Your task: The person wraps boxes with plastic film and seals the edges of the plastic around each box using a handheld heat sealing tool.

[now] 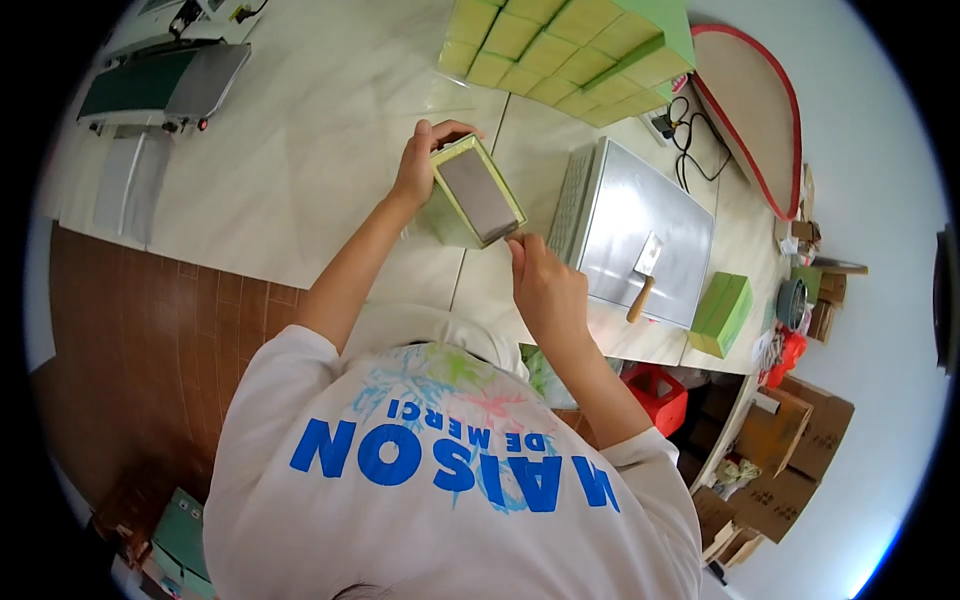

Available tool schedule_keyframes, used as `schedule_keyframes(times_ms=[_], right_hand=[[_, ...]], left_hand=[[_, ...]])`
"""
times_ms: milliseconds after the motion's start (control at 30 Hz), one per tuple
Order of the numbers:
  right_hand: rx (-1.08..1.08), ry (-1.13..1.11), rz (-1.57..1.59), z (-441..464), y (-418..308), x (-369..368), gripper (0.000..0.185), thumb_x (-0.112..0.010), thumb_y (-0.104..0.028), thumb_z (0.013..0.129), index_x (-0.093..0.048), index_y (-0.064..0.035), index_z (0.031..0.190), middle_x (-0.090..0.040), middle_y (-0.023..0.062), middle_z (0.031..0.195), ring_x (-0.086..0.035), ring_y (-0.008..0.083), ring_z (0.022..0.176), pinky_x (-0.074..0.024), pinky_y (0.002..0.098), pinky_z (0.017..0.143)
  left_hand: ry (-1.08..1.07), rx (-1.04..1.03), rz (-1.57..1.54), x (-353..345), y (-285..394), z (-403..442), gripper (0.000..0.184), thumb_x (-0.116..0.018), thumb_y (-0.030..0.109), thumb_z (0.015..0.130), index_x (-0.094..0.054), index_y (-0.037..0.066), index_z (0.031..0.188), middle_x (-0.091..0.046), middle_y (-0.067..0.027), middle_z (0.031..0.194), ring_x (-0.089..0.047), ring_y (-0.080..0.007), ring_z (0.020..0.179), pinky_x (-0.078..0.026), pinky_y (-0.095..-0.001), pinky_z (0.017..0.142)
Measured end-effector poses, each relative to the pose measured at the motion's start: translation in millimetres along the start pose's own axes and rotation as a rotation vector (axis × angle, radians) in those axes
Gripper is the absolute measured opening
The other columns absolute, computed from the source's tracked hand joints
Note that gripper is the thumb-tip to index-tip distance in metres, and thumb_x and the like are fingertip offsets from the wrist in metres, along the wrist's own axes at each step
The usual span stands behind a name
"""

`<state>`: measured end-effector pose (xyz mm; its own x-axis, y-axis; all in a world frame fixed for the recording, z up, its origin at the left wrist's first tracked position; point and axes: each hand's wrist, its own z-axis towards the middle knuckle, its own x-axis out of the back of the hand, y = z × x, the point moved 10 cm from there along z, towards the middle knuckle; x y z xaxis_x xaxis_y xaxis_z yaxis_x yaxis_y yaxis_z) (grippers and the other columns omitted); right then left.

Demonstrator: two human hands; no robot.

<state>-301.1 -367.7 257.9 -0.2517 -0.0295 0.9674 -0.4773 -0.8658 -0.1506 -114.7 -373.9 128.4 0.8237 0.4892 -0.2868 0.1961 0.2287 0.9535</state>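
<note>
A green box [478, 188] with a grey-brown panel on its upper face is held tilted above the table. My left hand [422, 160] wraps round its left side, fingers over the far edge. At the box's near right corner is my right hand [545, 285], its fingers closed at the edge; a small dark piece shows by the fingertips, too small to make out. To the right, a scraper with a wooden handle [640, 299] lies on a silver metal box [645, 235].
Stacked green boxes [560, 50] stand at the back. Another green box [722, 315] sits right of the metal box. Black cables [690, 140] and a red-edged board [750, 110] are at the back right. A machine [165, 85] stands far left.
</note>
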Motion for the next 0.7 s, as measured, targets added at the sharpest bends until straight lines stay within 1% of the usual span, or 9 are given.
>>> schedule_keyframes(times_ms=[133,233,300,367,433,467,500,600,700], right_hand=[[-0.05,-0.014,0.023,12.7,3.7,-2.3,0.026,-0.055,-0.029,0.097,-0.051,-0.0086,0.081,-0.056,0.0093,0.054,-0.056,0.0263,0.042,-0.0422,0.0365,0.037],[-0.094,-0.038,0.111,13.6,12.3,1.5,0.027,-0.055,-0.03,0.096,-0.054,-0.0075,0.081,-0.059,0.0109,0.056,-0.058,0.03,0.045,-0.0435,0.0397,0.04],[-0.129,0.023,0.368,9.7,34.7,3.7,0.027,-0.055,-0.031,0.096,-0.06,-0.0065,0.084,-0.06,0.0123,0.058,-0.059,0.0345,0.049,-0.0435,0.0435,0.045],[-0.294,0.116,0.418,-9.1,73.9,9.2,0.03,-0.052,-0.032,0.098,-0.065,-0.0065,0.089,-0.061,0.0146,0.061,-0.061,0.035,0.055,-0.044,0.0448,0.05],[-0.596,0.139,0.533,-34.2,126.7,6.9,0.034,-0.047,-0.033,0.1,-0.065,-0.0049,0.093,-0.062,0.0164,0.065,-0.062,0.0329,0.059,-0.0447,0.0436,0.052],[-0.69,0.131,0.431,-46.3,149.6,5.5,0.038,-0.043,-0.033,0.102,-0.065,-0.0033,0.094,-0.064,0.0163,0.07,-0.063,0.0321,0.061,-0.046,0.0433,0.055],[-0.652,0.247,0.337,-55.0,167.0,3.7,0.036,-0.041,-0.031,0.102,-0.063,-0.0034,0.092,-0.066,0.0156,0.072,-0.063,0.0349,0.062,-0.0459,0.0451,0.055],[-0.772,0.199,0.097,-99.1,223.6,-37.5,0.036,-0.04,-0.031,0.102,-0.058,-0.0052,0.085,-0.066,0.0158,0.074,-0.061,0.0397,0.065,-0.0452,0.0505,0.057],[-0.832,0.21,-0.087,-127.5,238.4,-53.3,0.038,-0.038,-0.033,0.102,-0.058,-0.0056,0.085,-0.064,0.0175,0.072,-0.061,0.0399,0.065,-0.0448,0.0518,0.057]], left_hand=[[0.003,0.015,-0.043,0.1,-3.2,0.5,0.089,-0.009,0.071,0.092,-0.061,0.001,0.11,-0.064,-0.0078,0.1,-0.058,-0.0171,0.094,-0.045,-0.0312,0.086],[0.0,0.028,-0.021,0.4,0.6,-0.8,0.089,-0.01,0.071,0.092,-0.061,0.001,0.11,-0.064,-0.0082,0.101,-0.058,-0.0171,0.095,-0.045,-0.0312,0.087],[0.01,0.023,-0.019,-1.9,2.1,-1.2,0.089,-0.01,0.071,0.092,-0.062,0.001,0.109,-0.064,-0.0079,0.1,-0.058,-0.0168,0.094,-0.045,-0.0309,0.086],[0.039,0.015,-0.049,3.8,0.6,0.3,0.088,-0.012,0.071,0.092,-0.062,0.0,0.109,-0.064,-0.0073,0.097,-0.058,-0.0165,0.092,-0.044,-0.0298,0.085],[0.017,0.026,-0.053,5.5,-0.9,-0.7,0.086,-0.011,0.068,0.094,-0.062,0.001,0.11,-0.064,-0.0073,0.1,-0.058,-0.0166,0.093,-0.044,-0.0296,0.086],[-0.005,0.041,-0.062,4.0,-2.7,-1.3,0.083,-0.011,0.066,0.096,-0.062,0.001,0.11,-0.064,-0.0074,0.102,-0.058,-0.0168,0.094,-0.044,-0.0294,0.087],[-0.019,0.029,-0.047,1.8,-0.3,-1.9,0.083,-0.012,0.066,0.096,-0.061,0.001,0.111,-0.064,-0.0075,0.103,-0.058,-0.0166,0.093,-0.044,-0.029,0.087],[0.033,0.022,-0.067,3.3,-2.8,-1.5,0.084,-0.013,0.067,0.095,-0.061,0.0,0.111,-0.065,-0.0084,0.103,-0.058,-0.0174,0.095,-0.044,-0.0297,0.088],[0.032,0.059,-0.082,6.6,-10.1,-2.8,0.087,-0.015,0.071,0.092,-0.06,-0.001,0.11,-0.064,-0.0104,0.103,-0.059,-0.0213,0.098,-0.043,-0.0329,0.091]])
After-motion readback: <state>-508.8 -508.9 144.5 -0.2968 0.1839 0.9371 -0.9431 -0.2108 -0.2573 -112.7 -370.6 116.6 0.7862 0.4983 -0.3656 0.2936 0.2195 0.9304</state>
